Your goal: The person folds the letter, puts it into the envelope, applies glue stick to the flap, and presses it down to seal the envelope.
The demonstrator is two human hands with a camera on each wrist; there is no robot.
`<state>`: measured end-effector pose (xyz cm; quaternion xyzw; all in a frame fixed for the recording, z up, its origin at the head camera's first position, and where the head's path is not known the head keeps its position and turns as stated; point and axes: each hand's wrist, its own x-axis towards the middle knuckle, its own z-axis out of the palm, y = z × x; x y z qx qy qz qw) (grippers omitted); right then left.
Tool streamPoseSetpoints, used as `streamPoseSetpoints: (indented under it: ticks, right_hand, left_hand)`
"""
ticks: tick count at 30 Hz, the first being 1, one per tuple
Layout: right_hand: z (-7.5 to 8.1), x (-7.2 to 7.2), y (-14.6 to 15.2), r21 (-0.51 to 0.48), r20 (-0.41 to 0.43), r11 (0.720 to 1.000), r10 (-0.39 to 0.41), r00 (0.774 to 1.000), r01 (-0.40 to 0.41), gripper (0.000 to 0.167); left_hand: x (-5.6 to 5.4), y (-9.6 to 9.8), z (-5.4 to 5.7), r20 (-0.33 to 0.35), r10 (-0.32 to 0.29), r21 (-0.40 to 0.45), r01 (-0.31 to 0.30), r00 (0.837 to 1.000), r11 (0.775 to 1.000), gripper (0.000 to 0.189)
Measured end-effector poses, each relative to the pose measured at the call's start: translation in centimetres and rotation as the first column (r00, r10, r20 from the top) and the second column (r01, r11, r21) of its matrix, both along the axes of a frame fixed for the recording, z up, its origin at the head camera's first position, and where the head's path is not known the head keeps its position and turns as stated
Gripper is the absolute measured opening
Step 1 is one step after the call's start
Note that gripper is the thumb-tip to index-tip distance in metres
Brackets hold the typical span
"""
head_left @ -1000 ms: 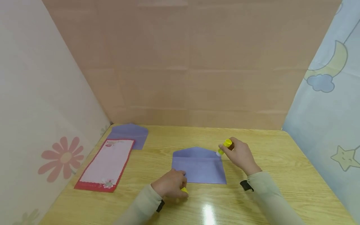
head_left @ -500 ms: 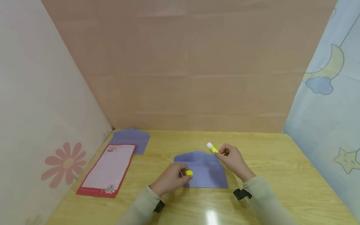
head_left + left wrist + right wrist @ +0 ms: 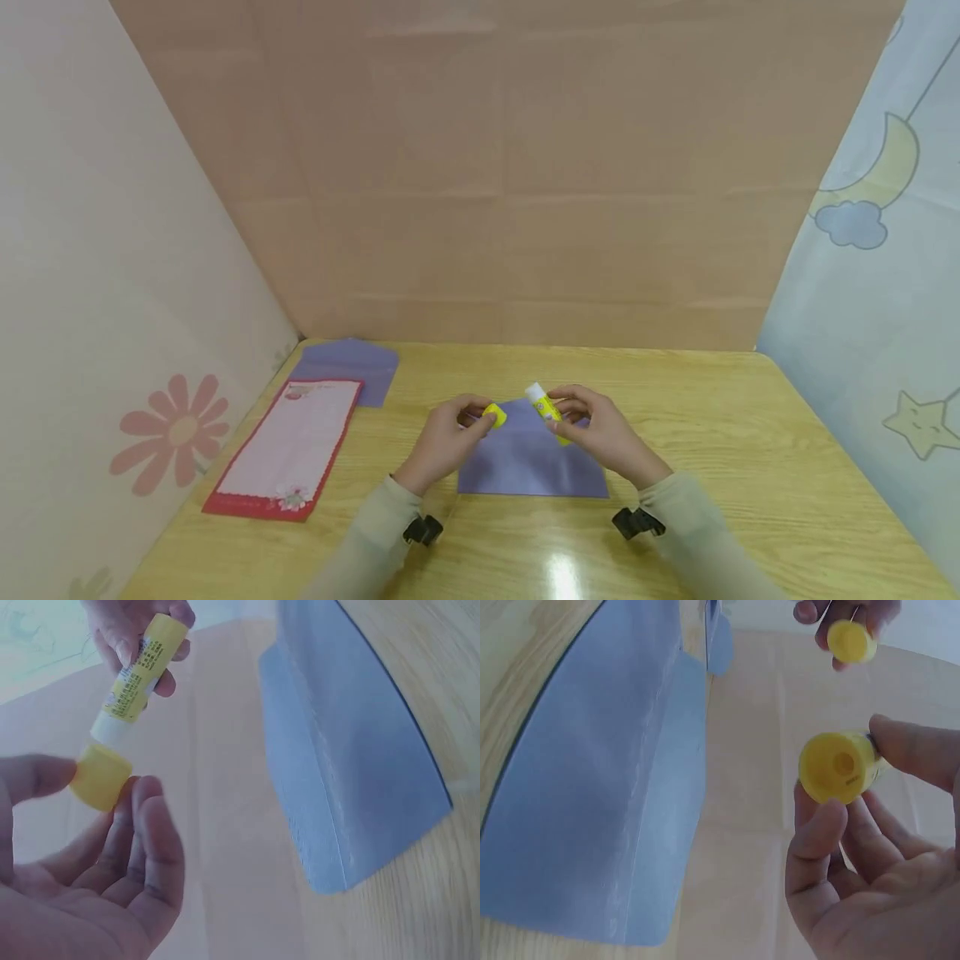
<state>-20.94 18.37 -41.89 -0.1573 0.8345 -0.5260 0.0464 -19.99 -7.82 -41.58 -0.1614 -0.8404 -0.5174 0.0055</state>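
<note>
My left hand (image 3: 442,440) pinches a small yellow glue stick cap (image 3: 495,415) between thumb and fingers. In my right hand (image 3: 611,435) is the yellow glue stick (image 3: 546,405), its white end tilted up toward the cap. Seen from the left wrist, that white end lies close to the cap (image 3: 101,777). The right wrist view shows the yellow base of the glue stick (image 3: 836,766) toward the camera. Below both hands a purple envelope (image 3: 532,471) lies on the table with its flap unfolded away from me; the hands hide part of it.
At the left of the wooden table (image 3: 705,417) lies a pink sheet with a red border (image 3: 288,446). It overlaps a second purple envelope (image 3: 356,367) near the back left corner. A brown paper backdrop (image 3: 480,208) rises behind the table, with patterned panels at both sides.
My right hand has lifted the glue stick off the envelope's flap and tilted its white end up, moving left. The left hand has come up off the table with the cap, bringing both closer together.
</note>
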Motion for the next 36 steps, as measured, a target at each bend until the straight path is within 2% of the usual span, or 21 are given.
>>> streamPoseSetpoints:
  ticks: [4,8,12,19,27,36]
  right_hand:
    - [0.3,0.7,-0.8,0.036,-0.030,0.997,0.075,0.997,-0.074,0.038]
    - [0.4,1.2,-1.3,0.048,-0.053,0.990,0.133,0.990,-0.131,0.036]
    - [0.4,1.4,-1.8,0.047,-0.059,0.988,0.149,0.987,-0.147,0.035]
    - [0.5,1.5,-2.1,0.067,-0.093,0.985,0.165,0.982,-0.159,0.031]
    - [0.9,1.5,-2.0,0.140,-0.108,0.979,0.167,0.980,-0.152,0.028]
    - [1.2,1.6,-2.2,0.143,-0.096,0.976,0.180,0.979,-0.165,0.031]
  left_hand:
    - [-0.2,-0.1,0.2,0.066,0.015,0.129,-0.023,0.998,0.991,0.030]
    - [-0.3,0.0,0.2,0.116,0.010,0.189,-0.032,0.993,0.982,0.032]
    - [-0.3,0.1,0.3,0.136,0.000,0.237,-0.033,0.991,0.971,0.034]
    - [-0.3,0.2,0.4,0.114,-0.013,0.223,-0.013,0.993,0.975,0.032]
    - [-0.3,-0.1,0.3,0.117,-0.076,0.183,0.054,0.990,0.982,0.035]
    - [-0.2,-0.6,0.2,0.130,-0.086,0.201,0.059,0.988,0.978,0.033]
